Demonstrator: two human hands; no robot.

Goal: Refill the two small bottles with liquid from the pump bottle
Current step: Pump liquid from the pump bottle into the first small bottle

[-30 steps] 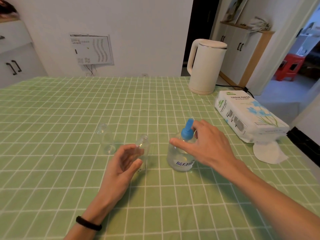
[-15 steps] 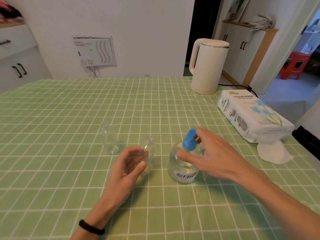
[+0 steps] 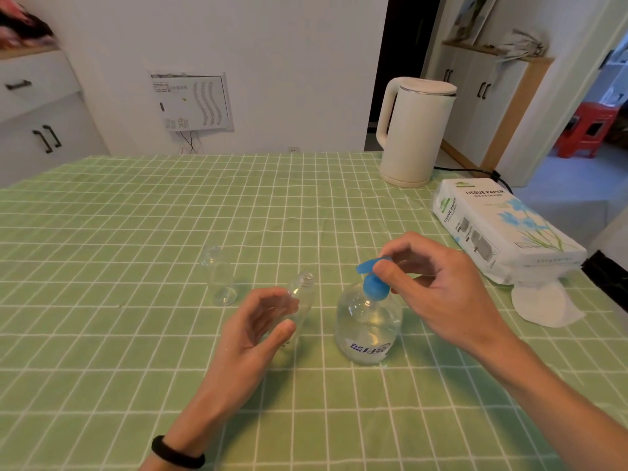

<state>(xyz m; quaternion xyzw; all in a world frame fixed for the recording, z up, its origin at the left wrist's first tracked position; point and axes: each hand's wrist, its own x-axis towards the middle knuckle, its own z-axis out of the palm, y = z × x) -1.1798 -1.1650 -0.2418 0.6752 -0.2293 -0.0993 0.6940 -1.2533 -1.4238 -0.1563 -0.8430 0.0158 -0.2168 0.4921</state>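
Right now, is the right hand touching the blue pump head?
Touching. The head view shows the right hand pinching the blue pump head atop the pump bottle, thumb against it.

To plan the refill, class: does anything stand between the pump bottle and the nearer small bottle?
Nothing visible does. Only bare tablecloth lies between the pump bottle and the nearer small bottle. The left hand is cupped at that bottle's left side, outside the gap; the right hand pinches the blue pump head.
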